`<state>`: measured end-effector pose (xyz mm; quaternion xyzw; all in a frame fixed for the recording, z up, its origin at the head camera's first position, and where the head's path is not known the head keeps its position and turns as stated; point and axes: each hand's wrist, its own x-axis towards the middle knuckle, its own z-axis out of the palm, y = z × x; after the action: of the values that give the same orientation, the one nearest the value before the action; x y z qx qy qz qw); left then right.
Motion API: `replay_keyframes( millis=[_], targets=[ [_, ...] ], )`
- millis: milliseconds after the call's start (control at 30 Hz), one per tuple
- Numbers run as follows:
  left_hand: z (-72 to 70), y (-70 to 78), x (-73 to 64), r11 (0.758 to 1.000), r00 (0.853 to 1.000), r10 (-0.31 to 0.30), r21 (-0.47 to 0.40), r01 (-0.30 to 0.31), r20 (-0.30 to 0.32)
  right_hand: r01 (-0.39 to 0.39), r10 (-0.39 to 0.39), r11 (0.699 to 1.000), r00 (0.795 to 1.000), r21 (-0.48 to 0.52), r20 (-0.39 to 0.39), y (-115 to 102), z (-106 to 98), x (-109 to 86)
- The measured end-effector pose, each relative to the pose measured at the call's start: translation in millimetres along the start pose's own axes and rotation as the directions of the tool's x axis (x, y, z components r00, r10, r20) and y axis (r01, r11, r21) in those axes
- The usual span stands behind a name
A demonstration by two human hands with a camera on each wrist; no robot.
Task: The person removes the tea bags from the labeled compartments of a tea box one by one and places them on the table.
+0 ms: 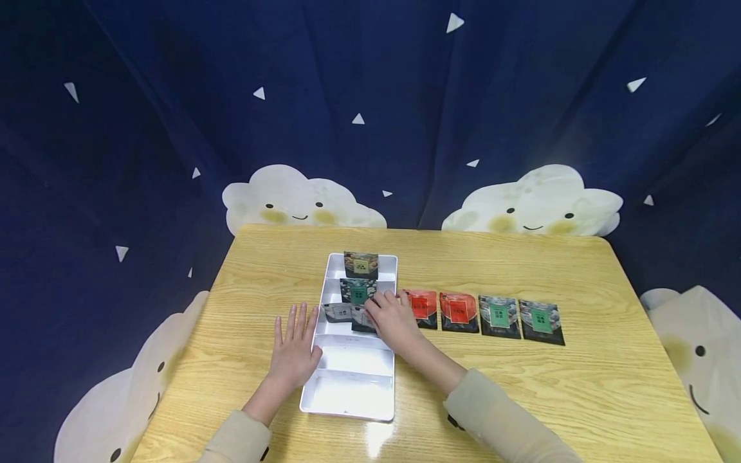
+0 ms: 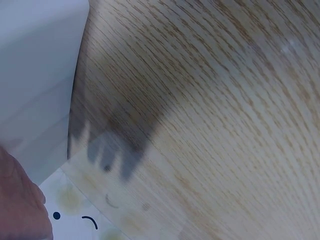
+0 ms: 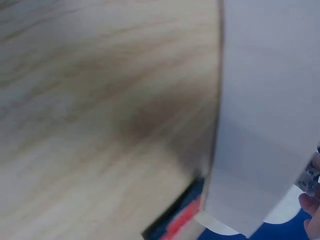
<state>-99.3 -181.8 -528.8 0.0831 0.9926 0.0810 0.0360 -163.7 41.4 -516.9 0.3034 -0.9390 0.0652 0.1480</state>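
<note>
My right hand (image 1: pixel 395 321) pinches a grey-and-black sachet (image 1: pixel 361 321) over the middle of a white divided tray (image 1: pixel 353 395). Another grey sachet (image 1: pixel 338 313) leans beside it in the same compartment. Behind these stand a sachet with a green label (image 1: pixel 357 292) and, in the far compartment, one with a yellow label (image 1: pixel 361 265). Fingers spread and straight, my left hand (image 1: pixel 294 357) rests at the tray's left edge. In the left wrist view, only part of that hand (image 2: pixel 22 200) shows beside the tray wall (image 2: pixel 35 85). The right wrist view catches fingertips (image 3: pixel 309 202) at its right border.
Right of the tray, two red sachets (image 1: pixel 459 312) and two with green labels (image 1: pixel 541 321) lie in a row on the wooden table (image 1: pixel 492 392). The nearest red one is partly behind my right hand. A dark blue curtain (image 1: pixel 405 83) with clouds hangs behind the table.
</note>
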Motion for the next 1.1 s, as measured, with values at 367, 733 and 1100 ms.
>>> replay_keyframes(
  millis=[367,733,1100],
  targets=[
    [-0.8,-0.5,-0.2,1.0,1.0,-0.002,-0.005,0.002,0.0,0.009,-0.002,0.999,0.988,0.046,-0.155,9,-53,10.3],
    [0.4,-0.1,-0.1,1.0,1.0,-0.003,-0.012,0.003,0.003,-0.077,0.098,0.992,0.968,0.099,-0.231,40,-79,-1.7],
    [0.2,0.2,0.5,1.0,1.0,-0.008,-0.017,0.008,0.006,-0.187,0.209,0.972,0.963,0.14,-0.167,61,-54,-37.8]
  ],
)
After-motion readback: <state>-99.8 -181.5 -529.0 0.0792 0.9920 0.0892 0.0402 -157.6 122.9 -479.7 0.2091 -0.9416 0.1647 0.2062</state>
